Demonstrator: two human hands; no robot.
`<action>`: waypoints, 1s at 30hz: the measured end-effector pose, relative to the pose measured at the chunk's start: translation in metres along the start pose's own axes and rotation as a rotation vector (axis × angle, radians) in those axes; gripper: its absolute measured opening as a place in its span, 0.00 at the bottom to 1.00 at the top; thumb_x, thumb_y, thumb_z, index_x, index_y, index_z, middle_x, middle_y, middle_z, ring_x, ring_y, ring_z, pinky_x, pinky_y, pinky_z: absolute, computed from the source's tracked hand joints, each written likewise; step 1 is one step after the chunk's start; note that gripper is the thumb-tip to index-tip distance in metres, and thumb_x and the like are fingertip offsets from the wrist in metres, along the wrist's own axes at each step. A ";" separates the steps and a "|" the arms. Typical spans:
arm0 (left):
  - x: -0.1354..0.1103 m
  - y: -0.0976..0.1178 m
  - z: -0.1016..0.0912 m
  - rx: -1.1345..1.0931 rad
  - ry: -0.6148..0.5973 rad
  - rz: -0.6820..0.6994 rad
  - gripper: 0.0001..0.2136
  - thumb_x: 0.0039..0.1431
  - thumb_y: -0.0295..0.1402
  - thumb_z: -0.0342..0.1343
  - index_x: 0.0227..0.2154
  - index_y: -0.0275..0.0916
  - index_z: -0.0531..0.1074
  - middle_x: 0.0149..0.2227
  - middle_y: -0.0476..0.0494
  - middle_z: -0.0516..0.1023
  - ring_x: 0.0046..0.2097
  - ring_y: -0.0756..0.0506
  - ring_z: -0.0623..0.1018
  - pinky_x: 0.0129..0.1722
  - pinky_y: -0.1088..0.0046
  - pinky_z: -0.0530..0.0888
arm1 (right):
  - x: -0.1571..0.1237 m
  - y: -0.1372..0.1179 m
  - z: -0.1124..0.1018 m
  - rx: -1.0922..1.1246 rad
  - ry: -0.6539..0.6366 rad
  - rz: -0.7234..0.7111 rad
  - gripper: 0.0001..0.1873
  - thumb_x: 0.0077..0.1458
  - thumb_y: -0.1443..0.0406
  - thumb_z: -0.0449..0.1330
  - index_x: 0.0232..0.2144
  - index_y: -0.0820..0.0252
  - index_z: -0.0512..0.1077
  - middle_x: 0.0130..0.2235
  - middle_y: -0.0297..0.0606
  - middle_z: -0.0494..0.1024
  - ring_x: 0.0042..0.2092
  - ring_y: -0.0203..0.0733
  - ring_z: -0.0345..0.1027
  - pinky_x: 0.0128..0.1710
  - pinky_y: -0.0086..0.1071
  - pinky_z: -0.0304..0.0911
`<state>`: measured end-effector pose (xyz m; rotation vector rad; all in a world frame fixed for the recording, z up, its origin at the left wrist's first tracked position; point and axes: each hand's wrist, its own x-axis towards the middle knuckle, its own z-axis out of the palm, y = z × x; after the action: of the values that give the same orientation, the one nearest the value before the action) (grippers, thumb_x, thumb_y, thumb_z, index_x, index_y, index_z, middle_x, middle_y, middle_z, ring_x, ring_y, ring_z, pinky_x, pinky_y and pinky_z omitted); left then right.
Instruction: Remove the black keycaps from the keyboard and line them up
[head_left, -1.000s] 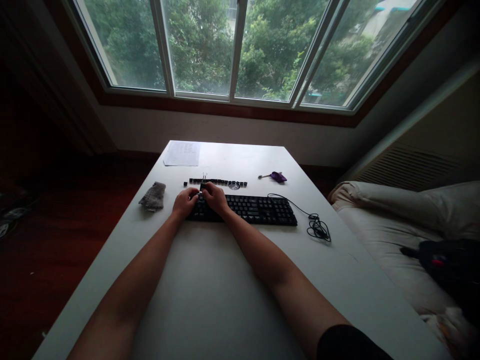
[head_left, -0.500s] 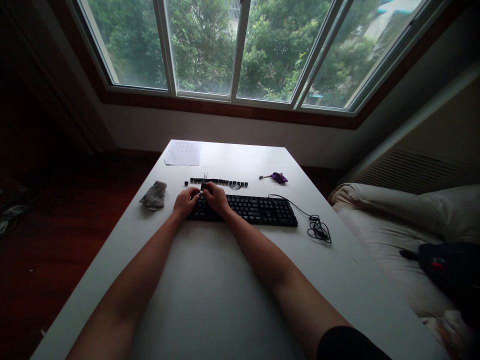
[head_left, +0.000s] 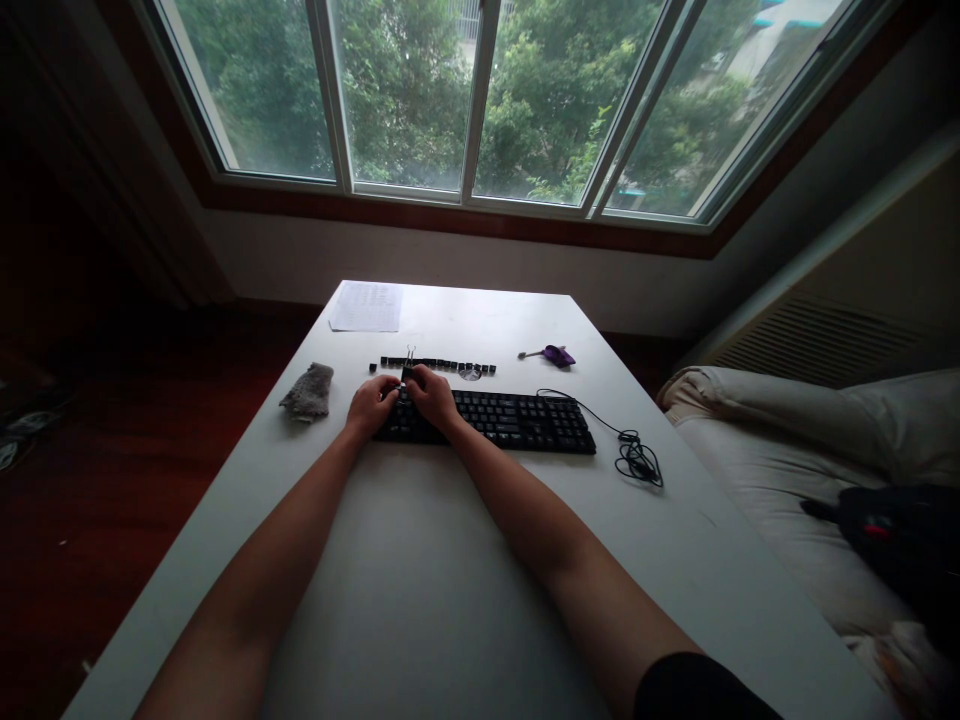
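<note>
A black keyboard [head_left: 517, 418] lies across the white table, its left part beneath my hands. My right hand [head_left: 433, 393] is closed in a pinch on a small black keycap puller [head_left: 408, 371], whose thin wire prongs stick up above the fingers. Right beside it, my left hand [head_left: 370, 405] has its thumb and fingers pinched together at the puller's lower end, over the keyboard's upper left. What lies between those left fingertips is too small to make out. Just behind the keyboard, several loose black keycaps [head_left: 450, 364] form a row, partly hidden by my hands.
A grey cloth [head_left: 308, 393] lies at the left. Farther back are paper sheets [head_left: 367, 306] and a brush with a purple part [head_left: 559, 356]. A small clear object [head_left: 470, 373] sits by the keycaps. The keyboard's coiled cable [head_left: 637, 460] rests at the right.
</note>
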<state>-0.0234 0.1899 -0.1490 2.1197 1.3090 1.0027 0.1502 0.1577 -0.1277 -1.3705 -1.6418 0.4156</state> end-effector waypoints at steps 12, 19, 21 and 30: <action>0.000 -0.002 0.000 -0.008 0.001 0.012 0.12 0.59 0.35 0.55 0.45 0.44 0.75 0.43 0.45 0.81 0.42 0.43 0.77 0.43 0.66 0.74 | 0.000 -0.003 -0.002 0.007 -0.010 0.010 0.09 0.58 0.58 0.54 0.34 0.55 0.71 0.28 0.31 0.72 0.30 0.38 0.63 0.32 0.29 0.55; 0.000 0.000 -0.001 0.002 -0.006 0.005 0.12 0.59 0.34 0.54 0.45 0.43 0.75 0.42 0.45 0.80 0.43 0.43 0.77 0.43 0.67 0.74 | 0.000 -0.006 -0.003 -0.010 -0.017 0.018 0.09 0.59 0.58 0.54 0.33 0.55 0.70 0.28 0.31 0.73 0.30 0.39 0.64 0.33 0.29 0.56; 0.000 0.002 -0.002 0.001 -0.009 0.000 0.12 0.59 0.34 0.54 0.45 0.43 0.75 0.42 0.45 0.81 0.43 0.43 0.77 0.43 0.66 0.74 | 0.000 -0.006 -0.003 -0.016 -0.018 0.022 0.09 0.59 0.58 0.54 0.33 0.55 0.70 0.29 0.31 0.73 0.30 0.39 0.64 0.33 0.29 0.56; -0.001 0.001 -0.001 0.007 -0.007 -0.004 0.12 0.59 0.35 0.55 0.45 0.44 0.76 0.43 0.45 0.81 0.42 0.43 0.77 0.44 0.66 0.74 | -0.001 -0.004 -0.003 -0.016 -0.017 0.013 0.09 0.59 0.58 0.54 0.32 0.55 0.69 0.27 0.30 0.71 0.30 0.39 0.63 0.33 0.29 0.55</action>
<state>-0.0243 0.1890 -0.1481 2.1233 1.3145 0.9897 0.1500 0.1550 -0.1233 -1.3938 -1.6543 0.4234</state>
